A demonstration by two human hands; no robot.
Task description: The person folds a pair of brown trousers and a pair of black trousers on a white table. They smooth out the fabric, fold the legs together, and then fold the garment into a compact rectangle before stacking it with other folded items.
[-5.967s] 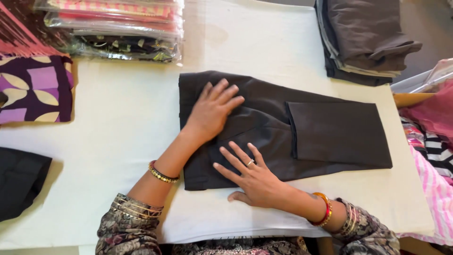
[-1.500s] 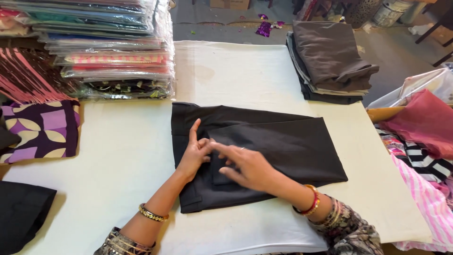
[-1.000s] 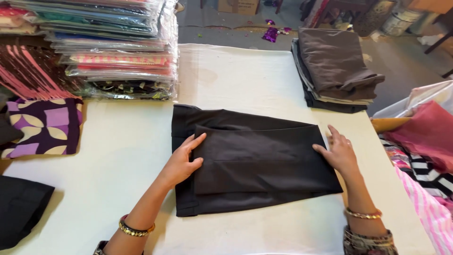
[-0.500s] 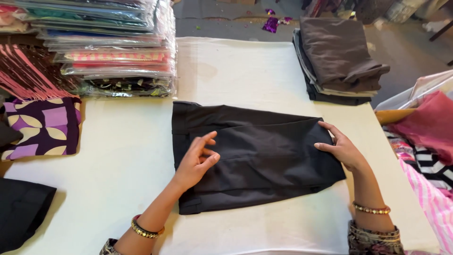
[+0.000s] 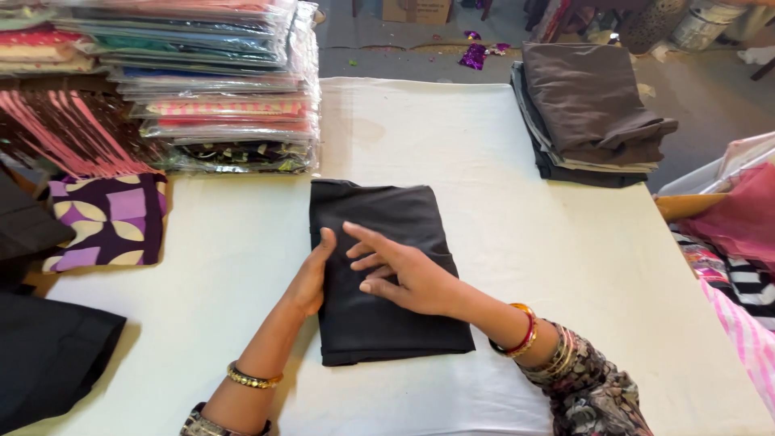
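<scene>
Black cloth [image 5: 379, 270] now lies as a narrow, upright rectangle near the middle of the white bench [image 5: 565, 242], where half a second ago it spread out wide to the right; its right half has been folded over onto the left, so the piece is about half as broad as before. Against the cloth's left edge stands the left hand [image 5: 311, 278], open, on its side with fingers straight and pressed to the fold; it was lying flat on top of the cloth before. On top of the cloth, toward its lower half, rests the right hand [image 5: 408, 270], open with fingers spread and pointing left, gripping nothing; earlier it was out at the cloth's far right edge. Bangles ring both wrists, and a patterned sleeve [image 5: 593, 391] covers the right forearm, below and right of the cloth.

Up and left of the cloth, a stack of clear-wrapped fabric packets [image 5: 210, 89] sits as it did before. Left of the cloth lies a purple patterned fabric [image 5: 105, 218], and further down on that side another dark piece [image 5: 48, 359] hangs at the bench edge. Up and right of the cloth rests a pile of folded brown and grey garments [image 5: 589, 113], unmoved. Far right of the cloth, pink and striped fabrics [image 5: 739, 242] lie off the bench edge.
</scene>
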